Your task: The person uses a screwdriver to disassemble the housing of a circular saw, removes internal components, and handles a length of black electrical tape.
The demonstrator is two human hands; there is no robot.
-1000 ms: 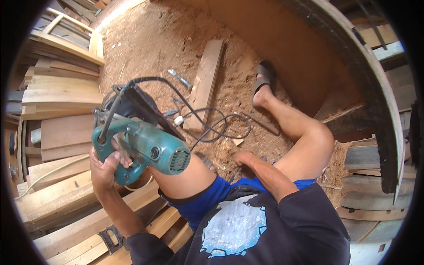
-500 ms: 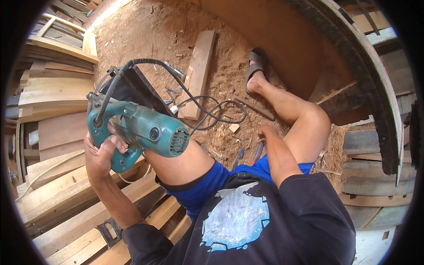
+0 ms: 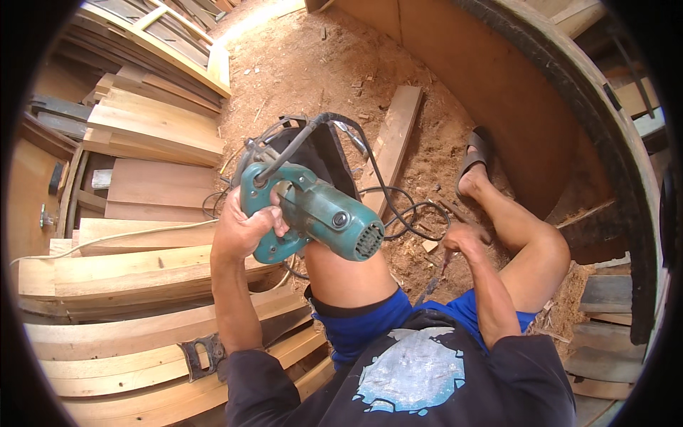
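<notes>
My left hand (image 3: 245, 224) is closed round the rear handle of a teal circular saw (image 3: 331, 213), which is raised above my left knee. Its motor end points right, and a dark flat part (image 3: 302, 153) shows behind the body. From the handle a black power cord (image 3: 364, 146) arches over and drops in loops to the ground. Between my knees, my right hand (image 3: 466, 238) has its fingers curled on a slim tool with a dark reddish handle (image 3: 447, 262); its tip is too small to make out. A bluish narrow tool (image 3: 427, 289) lies near it.
Stacked boards (image 3: 142, 274) fill the left side, with a handsaw handle (image 3: 202, 356) among them. A loose plank (image 3: 398, 135) lies on the sawdust-covered ground (image 3: 299, 78) ahead. At right stands a large curved panel (image 3: 498, 92). A pale cable (image 3: 107, 242) crosses the boards.
The view has shifted, so most things appear farther right and lower. My right hand has lifted a little, with the slim tool moving along with it. My left hand still holds the circular saw.
</notes>
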